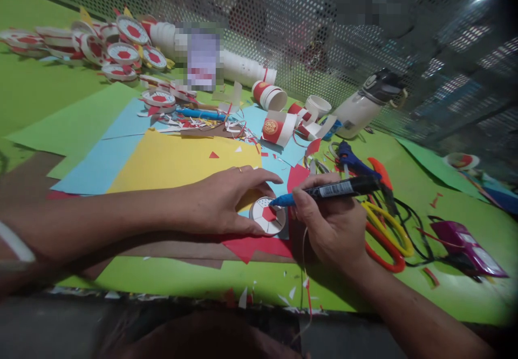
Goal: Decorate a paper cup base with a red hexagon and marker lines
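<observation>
My left hand (230, 200) steadies a small white paper disc (261, 225), thumb at its near edge and fingers curved over the far side. The disc bears a red shape in the middle, thin dark lines and a patch of dots. In my right hand (332, 229) is a black marker pen (343, 187) with a blue tip end, which meets the disc's upper part near the dots. Under the disc lie layered coloured sheets, including a yellow sheet (174, 156) and a red one (243, 248).
Scissors with yellow and orange handles (390, 229), a blue glue gun (354, 158) and a purple object (471, 245) lie at the right. Farther back are cut paper cups (278, 127), a bottle (360, 108) and several finished-looking decorated discs (123, 54). Paper scraps litter the table.
</observation>
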`<act>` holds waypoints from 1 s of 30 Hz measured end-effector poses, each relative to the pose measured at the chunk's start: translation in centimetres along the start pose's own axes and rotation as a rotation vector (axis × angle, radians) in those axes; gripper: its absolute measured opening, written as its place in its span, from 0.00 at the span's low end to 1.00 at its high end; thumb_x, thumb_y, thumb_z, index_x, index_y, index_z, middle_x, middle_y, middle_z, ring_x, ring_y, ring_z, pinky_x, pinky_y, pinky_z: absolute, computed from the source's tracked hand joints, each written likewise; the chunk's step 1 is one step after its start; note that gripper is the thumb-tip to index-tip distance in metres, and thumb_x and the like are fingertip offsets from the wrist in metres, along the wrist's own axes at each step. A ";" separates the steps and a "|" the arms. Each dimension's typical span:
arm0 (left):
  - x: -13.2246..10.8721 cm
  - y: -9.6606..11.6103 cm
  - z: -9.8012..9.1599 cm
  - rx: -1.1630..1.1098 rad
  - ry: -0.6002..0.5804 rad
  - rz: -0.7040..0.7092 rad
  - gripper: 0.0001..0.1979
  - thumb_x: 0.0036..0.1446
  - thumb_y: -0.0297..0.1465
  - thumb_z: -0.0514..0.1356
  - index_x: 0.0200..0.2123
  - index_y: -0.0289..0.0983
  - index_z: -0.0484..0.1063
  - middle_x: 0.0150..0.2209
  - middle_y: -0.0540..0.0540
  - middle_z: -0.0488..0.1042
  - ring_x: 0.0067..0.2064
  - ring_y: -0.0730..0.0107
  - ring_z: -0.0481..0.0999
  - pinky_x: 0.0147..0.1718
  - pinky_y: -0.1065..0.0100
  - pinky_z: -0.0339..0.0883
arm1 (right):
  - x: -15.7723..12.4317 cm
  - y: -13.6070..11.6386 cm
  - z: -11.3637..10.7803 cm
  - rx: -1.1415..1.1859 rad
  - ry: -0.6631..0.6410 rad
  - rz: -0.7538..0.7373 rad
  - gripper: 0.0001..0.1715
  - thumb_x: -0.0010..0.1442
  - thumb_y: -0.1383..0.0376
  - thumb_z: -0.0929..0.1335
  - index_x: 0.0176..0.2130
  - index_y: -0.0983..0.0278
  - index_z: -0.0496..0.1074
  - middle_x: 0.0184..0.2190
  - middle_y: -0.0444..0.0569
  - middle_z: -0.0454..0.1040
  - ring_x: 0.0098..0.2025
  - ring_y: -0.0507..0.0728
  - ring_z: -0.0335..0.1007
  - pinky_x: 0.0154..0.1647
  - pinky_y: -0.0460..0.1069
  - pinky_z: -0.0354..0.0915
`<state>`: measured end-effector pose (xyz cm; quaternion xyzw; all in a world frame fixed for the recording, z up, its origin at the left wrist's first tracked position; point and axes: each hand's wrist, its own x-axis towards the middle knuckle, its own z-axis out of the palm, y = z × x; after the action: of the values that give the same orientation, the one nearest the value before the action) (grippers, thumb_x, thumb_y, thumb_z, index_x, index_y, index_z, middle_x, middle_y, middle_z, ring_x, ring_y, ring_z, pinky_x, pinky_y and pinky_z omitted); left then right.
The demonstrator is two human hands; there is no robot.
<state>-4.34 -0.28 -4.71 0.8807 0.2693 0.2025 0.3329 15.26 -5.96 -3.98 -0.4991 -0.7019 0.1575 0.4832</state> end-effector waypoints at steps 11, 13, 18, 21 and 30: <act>0.0 0.2 -0.1 0.014 0.000 0.001 0.34 0.49 0.38 0.66 0.58 0.38 0.60 0.52 0.43 0.72 0.51 0.61 0.72 0.47 0.65 0.65 | 0.2 -0.2 0.1 0.029 -0.025 -0.024 0.05 0.60 0.68 0.68 0.32 0.62 0.66 0.19 0.37 0.69 0.20 0.47 0.67 0.22 0.42 0.65; 0.0 0.2 -0.1 0.018 -0.001 0.002 0.34 0.50 0.38 0.66 0.58 0.37 0.59 0.52 0.43 0.72 0.51 0.62 0.72 0.47 0.66 0.65 | 0.2 -0.2 0.1 0.025 -0.022 -0.025 0.05 0.59 0.68 0.68 0.32 0.62 0.66 0.19 0.37 0.69 0.19 0.47 0.67 0.21 0.42 0.65; 0.0 0.2 -0.2 0.028 -0.007 -0.006 0.34 0.50 0.39 0.66 0.58 0.38 0.59 0.52 0.43 0.72 0.51 0.60 0.72 0.47 0.64 0.65 | 0.2 -0.3 0.2 0.013 -0.024 -0.013 0.06 0.59 0.67 0.69 0.32 0.62 0.66 0.18 0.37 0.69 0.19 0.48 0.66 0.20 0.44 0.66; 0.0 0.1 -0.1 0.032 -0.005 -0.004 0.34 0.50 0.39 0.66 0.58 0.39 0.59 0.52 0.43 0.72 0.51 0.60 0.72 0.48 0.64 0.65 | 0.2 -0.3 0.2 0.003 -0.019 -0.015 0.06 0.59 0.67 0.69 0.32 0.62 0.66 0.18 0.37 0.69 0.19 0.48 0.66 0.20 0.44 0.66; 0.1 0.1 -0.1 0.042 -0.005 0.000 0.33 0.50 0.38 0.66 0.58 0.38 0.59 0.52 0.43 0.72 0.51 0.60 0.72 0.47 0.64 0.66 | 0.2 -0.2 0.1 -0.020 -0.019 -0.023 0.06 0.59 0.67 0.69 0.32 0.62 0.66 0.18 0.37 0.69 0.19 0.49 0.67 0.21 0.44 0.66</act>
<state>-4.27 -0.23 -4.50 0.8880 0.2724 0.1947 0.3152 15.05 -5.80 -3.80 -0.4945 -0.7134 0.1496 0.4734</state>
